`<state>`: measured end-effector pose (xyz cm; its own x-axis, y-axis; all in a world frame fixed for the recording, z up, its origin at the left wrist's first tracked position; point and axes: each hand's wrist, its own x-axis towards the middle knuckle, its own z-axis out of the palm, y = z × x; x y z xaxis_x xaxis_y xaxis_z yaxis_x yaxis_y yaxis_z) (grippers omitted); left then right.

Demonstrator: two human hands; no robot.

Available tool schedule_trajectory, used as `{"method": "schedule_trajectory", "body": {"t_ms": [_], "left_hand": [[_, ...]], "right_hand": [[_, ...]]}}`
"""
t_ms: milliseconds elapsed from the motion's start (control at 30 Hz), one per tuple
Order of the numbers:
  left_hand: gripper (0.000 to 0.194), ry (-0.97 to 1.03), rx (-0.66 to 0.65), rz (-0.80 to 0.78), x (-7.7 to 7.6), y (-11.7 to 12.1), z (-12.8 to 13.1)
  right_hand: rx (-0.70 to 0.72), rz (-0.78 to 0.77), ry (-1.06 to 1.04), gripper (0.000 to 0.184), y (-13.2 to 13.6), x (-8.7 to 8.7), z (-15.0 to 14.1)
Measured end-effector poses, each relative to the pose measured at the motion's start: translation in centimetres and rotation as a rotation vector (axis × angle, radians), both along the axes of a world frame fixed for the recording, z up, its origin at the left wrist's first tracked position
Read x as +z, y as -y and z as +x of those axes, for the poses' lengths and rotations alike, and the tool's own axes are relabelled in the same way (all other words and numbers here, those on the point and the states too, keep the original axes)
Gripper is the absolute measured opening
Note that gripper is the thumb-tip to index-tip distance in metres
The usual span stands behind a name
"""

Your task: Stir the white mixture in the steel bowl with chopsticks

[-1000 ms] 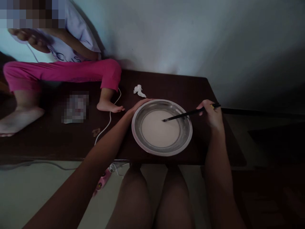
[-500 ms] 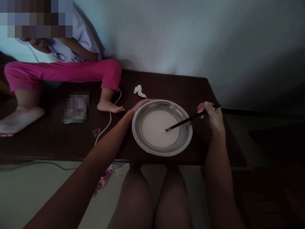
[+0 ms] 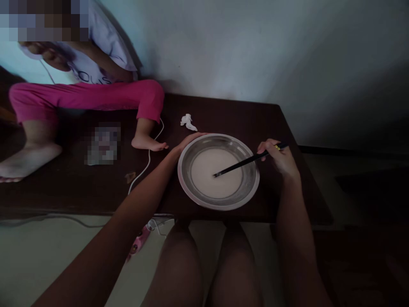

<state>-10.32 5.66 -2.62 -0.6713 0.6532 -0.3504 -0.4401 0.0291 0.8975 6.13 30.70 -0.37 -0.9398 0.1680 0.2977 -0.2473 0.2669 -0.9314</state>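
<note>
A round metal bowl (image 3: 251, 187) holding a pale white liquid (image 3: 207, 166) sits on a dark wooden table (image 3: 223, 115). My left hand (image 3: 187, 140) rests against the bowl's far left rim, fingers curled over it. My right hand (image 3: 276, 157) is closed on dark chopsticks (image 3: 241, 163), just right of the bowl. The chopsticks slant down to the left, and their tips dip into the liquid near the bowl's middle.
Another person in pink trousers (image 3: 89, 96) sits on the table's left part, bare feet (image 3: 148, 143) close to the bowl. A white cable (image 3: 145, 164) runs over the table edge. A crumpled white tissue (image 3: 188, 121) lies behind the bowl. My knees (image 3: 207, 260) are below the table edge.
The chopstick tips have swept through the liquid, from the upper middle to the lower right, then back left to the centre. My right hand shifted slightly left. My left hand stayed on the rim.
</note>
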Motion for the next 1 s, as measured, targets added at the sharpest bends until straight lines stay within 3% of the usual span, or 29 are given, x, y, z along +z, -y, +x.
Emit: {"method": "schedule_trajectory", "body": {"t_ms": [133, 233, 433, 633, 833, 1000], "left_hand": [[0.034, 0.051, -0.039, 0.017, -0.18, -0.02, -0.03], [0.035, 0.063, -0.008, 0.022, -0.15, -0.01, 0.05], [0.034, 0.057, -0.014, 0.018, -0.14, -0.04, 0.01], [0.035, 0.020, -0.026, 0.036, -0.51, 0.01, -0.19], [0.032, 0.075, -0.033, 0.045, -0.55, 0.02, -0.28], [0.034, 0.091, -0.032, 0.068, -0.60, 0.03, -0.32]], "right_hand": [[-0.115, 0.042, -0.043, 0.034, 0.07, 0.10, -0.17], [-0.212, -0.026, -0.104, 0.036, -0.29, 0.09, -0.11], [-0.003, 0.010, -0.010, 0.035, 0.05, 0.00, -0.06], [-0.218, -0.008, -0.094, 0.036, -0.46, -0.03, -0.11], [-0.033, 0.010, -0.016, 0.034, 0.19, 0.08, 0.04], [-0.169, 0.004, -0.083, 0.035, -0.05, 0.13, -0.08]]}}
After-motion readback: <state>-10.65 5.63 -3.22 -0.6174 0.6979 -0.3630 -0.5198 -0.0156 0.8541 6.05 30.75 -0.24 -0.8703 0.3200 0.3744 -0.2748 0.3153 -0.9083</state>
